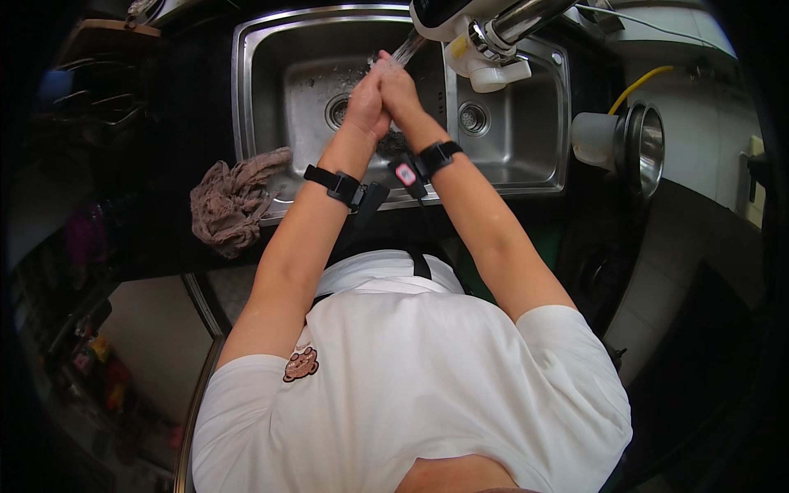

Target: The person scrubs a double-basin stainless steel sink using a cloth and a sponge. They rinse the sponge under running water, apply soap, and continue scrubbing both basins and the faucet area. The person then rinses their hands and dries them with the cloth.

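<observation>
Over the large left basin of a stainless steel double sink, my left hand and my right hand are pressed together. A stream of water from the faucet at the top runs over their fingers and splashes. No object shows between them, but the palms and most fingers are hidden. Black straps with small devices circle both wrists. The left basin's drain lies just left of my left hand. A crumpled brown cloth hangs over the sink's front left corner.
A white faucet-mounted unit with a lever juts over the divider and the smaller right basin. Metal bowls and a whitish plastic container stand right of the sink. A wooden board lies at the upper left.
</observation>
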`<state>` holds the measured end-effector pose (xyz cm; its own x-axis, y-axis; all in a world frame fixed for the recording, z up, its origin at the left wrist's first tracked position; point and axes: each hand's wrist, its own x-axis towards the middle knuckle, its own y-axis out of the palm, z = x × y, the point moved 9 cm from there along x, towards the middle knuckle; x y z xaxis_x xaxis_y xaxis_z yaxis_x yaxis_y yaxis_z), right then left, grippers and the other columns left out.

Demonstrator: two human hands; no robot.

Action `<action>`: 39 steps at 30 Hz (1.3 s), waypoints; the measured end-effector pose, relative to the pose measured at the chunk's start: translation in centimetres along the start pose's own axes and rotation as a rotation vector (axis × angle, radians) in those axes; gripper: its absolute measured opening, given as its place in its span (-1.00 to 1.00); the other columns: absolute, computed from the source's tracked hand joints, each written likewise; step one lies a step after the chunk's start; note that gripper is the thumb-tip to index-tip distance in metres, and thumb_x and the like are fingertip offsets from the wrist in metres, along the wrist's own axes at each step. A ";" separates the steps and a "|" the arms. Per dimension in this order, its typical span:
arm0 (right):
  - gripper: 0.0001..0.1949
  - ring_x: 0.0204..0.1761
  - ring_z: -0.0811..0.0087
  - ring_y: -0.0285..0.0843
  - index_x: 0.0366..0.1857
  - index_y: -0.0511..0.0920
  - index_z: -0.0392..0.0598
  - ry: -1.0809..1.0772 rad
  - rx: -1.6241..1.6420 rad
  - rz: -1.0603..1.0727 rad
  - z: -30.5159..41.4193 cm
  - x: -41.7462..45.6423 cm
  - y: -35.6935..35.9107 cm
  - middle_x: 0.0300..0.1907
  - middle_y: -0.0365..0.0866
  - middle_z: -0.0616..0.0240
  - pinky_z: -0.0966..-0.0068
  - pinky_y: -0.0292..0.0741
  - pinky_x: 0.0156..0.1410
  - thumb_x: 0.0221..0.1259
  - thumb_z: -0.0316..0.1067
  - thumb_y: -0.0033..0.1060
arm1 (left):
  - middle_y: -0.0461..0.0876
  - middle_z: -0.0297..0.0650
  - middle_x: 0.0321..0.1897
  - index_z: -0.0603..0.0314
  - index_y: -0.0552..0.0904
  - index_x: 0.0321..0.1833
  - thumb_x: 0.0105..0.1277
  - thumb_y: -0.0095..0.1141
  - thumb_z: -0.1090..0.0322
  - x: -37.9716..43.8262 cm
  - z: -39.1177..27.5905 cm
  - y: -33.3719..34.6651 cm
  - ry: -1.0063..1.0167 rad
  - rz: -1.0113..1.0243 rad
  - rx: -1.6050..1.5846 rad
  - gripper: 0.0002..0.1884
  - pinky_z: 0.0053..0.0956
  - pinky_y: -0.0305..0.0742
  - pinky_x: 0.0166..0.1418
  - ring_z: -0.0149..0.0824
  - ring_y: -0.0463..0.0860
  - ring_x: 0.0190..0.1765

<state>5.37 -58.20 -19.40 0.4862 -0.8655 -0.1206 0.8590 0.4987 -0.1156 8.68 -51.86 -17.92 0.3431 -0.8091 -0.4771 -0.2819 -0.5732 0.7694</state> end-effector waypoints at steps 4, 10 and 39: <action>-0.76 -0.06 0.49 0.58 -0.03 0.57 -0.12 0.486 0.523 0.038 -0.2 -1.7 0.2 -0.11 0.66 0.30 0.51 0.49 0.08 0.36 -0.24 0.16 | 0.62 -0.15 0.02 0.36 0.47 0.19 0.50 -0.09 0.35 -1.6 -1.9 1.0 0.211 0.013 0.219 -0.69 -0.34 0.49 0.21 -0.23 0.61 0.05; -0.57 0.15 0.28 0.56 0.24 0.49 -0.23 0.093 0.303 0.212 3.6 -5.2 2.5 0.17 0.59 0.09 0.45 0.44 0.26 0.34 -0.29 0.07 | 0.63 -0.19 -0.13 0.22 0.55 0.02 0.52 -0.11 0.22 2.2 -3.7 -8.2 0.193 -0.291 0.150 -0.75 -0.36 0.55 0.02 -0.28 0.63 -0.13; -0.66 -0.12 -0.12 0.59 -0.28 0.61 -0.08 -0.116 -0.596 -0.025 -0.3 2.1 -0.7 -0.33 0.63 -0.06 0.13 0.49 0.03 0.24 0.01 0.16 | 0.63 -0.21 -0.14 0.10 0.57 -0.03 0.44 -0.07 -0.02 0.3 0.8 -2.9 -0.070 -0.213 0.224 -0.65 -0.30 0.58 0.05 -0.23 0.64 -0.07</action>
<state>5.77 -60.38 -19.83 0.5101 -0.8601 -0.0065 0.6492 0.3899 -0.6530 8.91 -50.57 -20.63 0.3553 -0.6704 -0.6514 -0.4037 -0.7386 0.5400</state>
